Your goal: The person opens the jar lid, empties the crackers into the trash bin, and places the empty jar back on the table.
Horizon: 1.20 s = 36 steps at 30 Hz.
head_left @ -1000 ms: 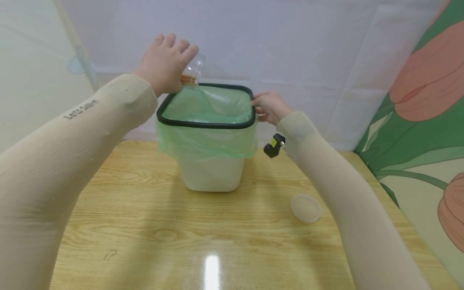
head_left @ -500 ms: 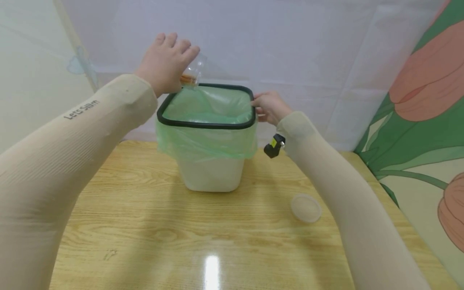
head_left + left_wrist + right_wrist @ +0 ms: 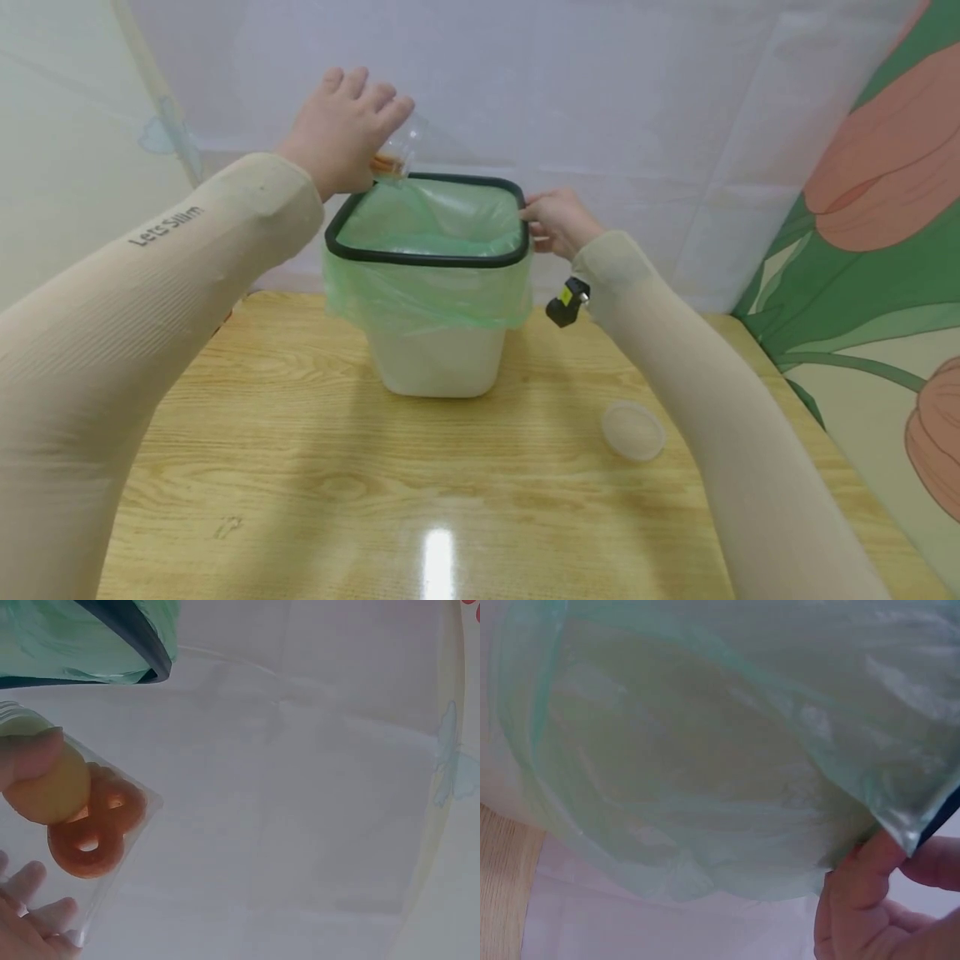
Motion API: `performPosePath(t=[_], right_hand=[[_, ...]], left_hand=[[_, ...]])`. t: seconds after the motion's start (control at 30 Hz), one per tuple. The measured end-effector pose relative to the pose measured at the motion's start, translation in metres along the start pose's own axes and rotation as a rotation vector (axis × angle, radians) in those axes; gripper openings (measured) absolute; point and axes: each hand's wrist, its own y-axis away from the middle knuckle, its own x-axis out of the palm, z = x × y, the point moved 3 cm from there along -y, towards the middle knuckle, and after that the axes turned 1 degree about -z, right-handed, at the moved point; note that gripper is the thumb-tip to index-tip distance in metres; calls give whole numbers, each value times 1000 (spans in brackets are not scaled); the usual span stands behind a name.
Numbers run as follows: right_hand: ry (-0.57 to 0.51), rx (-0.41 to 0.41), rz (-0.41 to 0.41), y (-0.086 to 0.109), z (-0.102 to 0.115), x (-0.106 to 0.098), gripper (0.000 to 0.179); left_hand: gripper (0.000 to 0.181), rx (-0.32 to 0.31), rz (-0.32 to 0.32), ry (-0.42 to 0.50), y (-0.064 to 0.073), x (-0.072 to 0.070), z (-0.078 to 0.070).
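Observation:
My left hand (image 3: pixel 341 133) holds a clear plastic jar (image 3: pixel 411 140), tilted over the back left of the bin's black rim (image 3: pixel 431 260). Seen from the left wrist, brown pretzel-shaped biscuits (image 3: pixel 86 847) and a paler round biscuit (image 3: pixel 58 796) lie inside the jar, with the thumb and fingers around it. A green bag (image 3: pixel 423 292) lines the white bin (image 3: pixel 438 367) and folds over its outside. At the bin's right side, my right hand (image 3: pixel 562 221) pinches the rim and the bag's edge between thumb and fingers. The bottom of the bag's inside is hidden.
A clear round lid (image 3: pixel 633 431) lies on the wooden table (image 3: pixel 465 483), right of the bin. White cloth (image 3: pixel 600 100) hangs close behind the bin. A small black device (image 3: pixel 567 302) sits at my right wrist.
Very little differs. My left forearm and the jar have shifted slightly to the left; the right hand and the bin stay where they were.

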Motion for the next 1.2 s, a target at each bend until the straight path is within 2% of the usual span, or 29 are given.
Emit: performPosePath(t=[0.33, 0.6, 0.83, 1.2], right_hand=[[-19, 3, -2, 0, 0, -1, 38], [-26, -10, 4, 1, 0, -1, 38], [-18, -15, 8, 0, 0, 0, 38], [8, -7, 3, 0, 0, 1, 40]], left_hand=[[81, 19, 5, -31, 0, 0, 0], [78, 39, -20, -67, 1, -1, 1], [79, 49, 14, -93, 2, -1, 1], [78, 77, 31, -151, 4, 1, 2]])
